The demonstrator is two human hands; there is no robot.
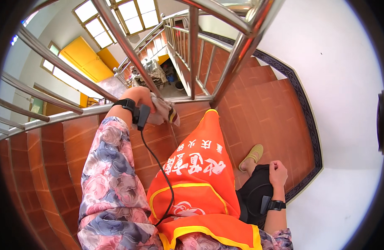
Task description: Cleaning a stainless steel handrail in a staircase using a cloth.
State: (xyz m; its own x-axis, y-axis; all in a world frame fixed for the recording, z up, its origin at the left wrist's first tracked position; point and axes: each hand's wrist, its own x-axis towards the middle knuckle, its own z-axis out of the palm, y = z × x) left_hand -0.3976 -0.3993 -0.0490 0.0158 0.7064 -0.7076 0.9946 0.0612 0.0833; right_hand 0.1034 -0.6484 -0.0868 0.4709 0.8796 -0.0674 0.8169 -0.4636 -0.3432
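Note:
My left hand (143, 96) reaches forward to the lower rail of the metal stair railing (188, 100). Its fingers are closed round a pale cloth (162, 111) with a dark striped patch at one end, and the cloth lies against the rail. The fingertips are partly hidden by the hand itself. Loosely curled, my right hand (278, 173) rests by my bent knee in black trousers (256, 191), with nothing seen in it. A black band with a small device sits on each wrist, and a cable runs from the left one across my red apron (196, 166).
Reddish-brown tiled steps (54, 166) curve down on the left, and more stairs (254, 75) lie ahead. A white wall (342, 83) with a dark patterned skirting border (313, 137) closes the right side. Beyond the railing, a yellow cabinet (85, 58) and heaped items (150, 73) stand lower down.

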